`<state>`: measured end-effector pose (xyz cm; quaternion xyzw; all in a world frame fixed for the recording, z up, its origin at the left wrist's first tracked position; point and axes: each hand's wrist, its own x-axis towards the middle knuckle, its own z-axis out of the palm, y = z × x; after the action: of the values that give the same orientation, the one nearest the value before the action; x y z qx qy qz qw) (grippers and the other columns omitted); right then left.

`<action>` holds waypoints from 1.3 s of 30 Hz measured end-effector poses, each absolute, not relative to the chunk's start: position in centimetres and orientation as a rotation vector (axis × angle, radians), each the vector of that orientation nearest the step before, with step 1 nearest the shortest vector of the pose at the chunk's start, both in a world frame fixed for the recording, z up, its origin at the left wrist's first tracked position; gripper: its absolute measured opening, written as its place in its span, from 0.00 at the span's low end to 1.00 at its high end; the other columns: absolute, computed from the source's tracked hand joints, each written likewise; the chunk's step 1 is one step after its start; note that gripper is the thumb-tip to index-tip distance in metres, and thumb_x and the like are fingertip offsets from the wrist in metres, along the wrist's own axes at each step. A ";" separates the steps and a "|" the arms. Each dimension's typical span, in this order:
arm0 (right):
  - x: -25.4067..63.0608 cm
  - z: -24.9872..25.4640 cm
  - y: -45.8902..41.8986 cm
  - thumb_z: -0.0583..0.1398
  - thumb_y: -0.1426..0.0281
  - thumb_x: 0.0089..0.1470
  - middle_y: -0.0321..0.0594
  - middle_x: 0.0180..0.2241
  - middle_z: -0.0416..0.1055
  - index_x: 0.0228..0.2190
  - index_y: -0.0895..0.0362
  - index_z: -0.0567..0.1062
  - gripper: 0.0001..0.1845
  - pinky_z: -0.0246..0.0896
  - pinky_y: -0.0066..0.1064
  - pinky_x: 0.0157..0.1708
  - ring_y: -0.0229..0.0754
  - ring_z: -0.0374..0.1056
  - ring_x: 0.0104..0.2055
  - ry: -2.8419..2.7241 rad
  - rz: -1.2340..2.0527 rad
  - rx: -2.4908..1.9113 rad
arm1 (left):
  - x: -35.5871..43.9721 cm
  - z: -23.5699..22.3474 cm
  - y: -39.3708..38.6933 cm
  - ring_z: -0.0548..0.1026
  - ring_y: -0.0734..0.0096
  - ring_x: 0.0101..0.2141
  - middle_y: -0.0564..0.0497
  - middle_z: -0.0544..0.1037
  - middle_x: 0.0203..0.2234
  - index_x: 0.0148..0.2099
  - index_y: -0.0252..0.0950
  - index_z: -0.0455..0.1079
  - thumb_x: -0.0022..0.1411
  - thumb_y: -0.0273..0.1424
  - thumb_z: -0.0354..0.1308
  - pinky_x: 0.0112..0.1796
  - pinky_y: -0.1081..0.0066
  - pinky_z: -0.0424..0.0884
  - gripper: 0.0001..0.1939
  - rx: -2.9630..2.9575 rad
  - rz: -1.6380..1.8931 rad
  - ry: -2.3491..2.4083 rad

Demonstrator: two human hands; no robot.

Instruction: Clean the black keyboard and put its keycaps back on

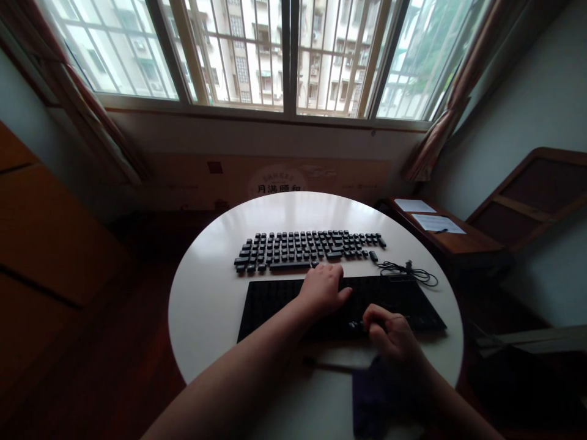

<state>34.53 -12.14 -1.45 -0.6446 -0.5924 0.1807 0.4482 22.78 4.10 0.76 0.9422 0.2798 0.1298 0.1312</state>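
A black keyboard (279,302) lies flat on the white round table (202,305), its keycaps off over at least part of it. My left hand (323,288) rests on it, fingers bent over its far edge and thumb spread to the right. My right hand (389,330) is closed above the keyboard's near right part, around something small that I cannot make out. A small shiny bit (353,325) shows by its fingertips. Behind the keyboard, loose black keycaps (293,247) stand in rows in keyboard order. The left fingertips are hidden.
A coiled black cable (408,272) lies by the keyboard's far right corner. A thin brush-like tool (332,366) and a dark purple cloth (367,397) lie in front, partly under my right arm. A wooden chair (481,241) with papers (438,223) stands at the right.
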 end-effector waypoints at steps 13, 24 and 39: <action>34.7 -1.9 -12.0 0.56 0.70 0.50 0.28 0.14 0.54 0.22 0.54 0.67 0.06 0.40 0.25 0.16 0.33 0.46 0.16 -0.989 0.661 -1.367 | 22.8 0.7 4.2 0.74 0.55 0.44 0.46 0.78 0.40 0.42 0.38 0.68 0.62 0.43 0.60 0.44 0.60 0.69 0.14 2.740 0.398 0.808; 35.4 -1.1 -11.4 0.61 0.67 0.50 0.27 0.15 0.57 0.26 0.55 0.68 0.07 0.45 0.20 0.16 0.30 0.50 0.16 -0.563 0.816 -1.056 | 22.4 2.1 3.8 0.73 0.58 0.44 0.46 0.77 0.42 0.44 0.37 0.71 0.71 0.43 0.51 0.46 0.61 0.69 0.15 2.809 0.520 0.594; 35.5 -2.2 -12.4 0.58 0.66 0.56 0.33 0.21 0.64 0.29 0.53 0.71 0.06 0.54 0.26 0.20 0.37 0.58 0.22 -0.895 0.383 -1.273 | 22.3 3.1 2.5 0.73 0.62 0.40 0.47 0.76 0.38 0.42 0.37 0.68 0.71 0.42 0.52 0.39 0.67 0.69 0.14 2.881 0.492 0.247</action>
<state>35.53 -12.42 -2.16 -0.5707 -0.4011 0.1717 0.6956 22.29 2.45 3.08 0.9769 0.0837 0.1669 0.1042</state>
